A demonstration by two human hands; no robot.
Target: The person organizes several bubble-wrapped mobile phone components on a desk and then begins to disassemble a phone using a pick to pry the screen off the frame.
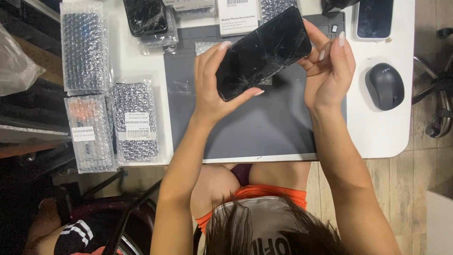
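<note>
With my left hand (212,82) and right hand (330,71) I grip the cracked phone (263,52) above the mat (264,127) at frame centre, its broken screen not yet off, nothing opened.

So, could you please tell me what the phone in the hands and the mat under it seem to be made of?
Phone: glossy black glass front, by its shine and the cracks spreading across it. Mat: matte grey, probably rubber or silicone; it lies flat without glare.

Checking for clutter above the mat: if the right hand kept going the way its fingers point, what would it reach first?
The right hand points up-image; first in line seems the small dark phone at the table's far edge, though height is unclear.
</note>
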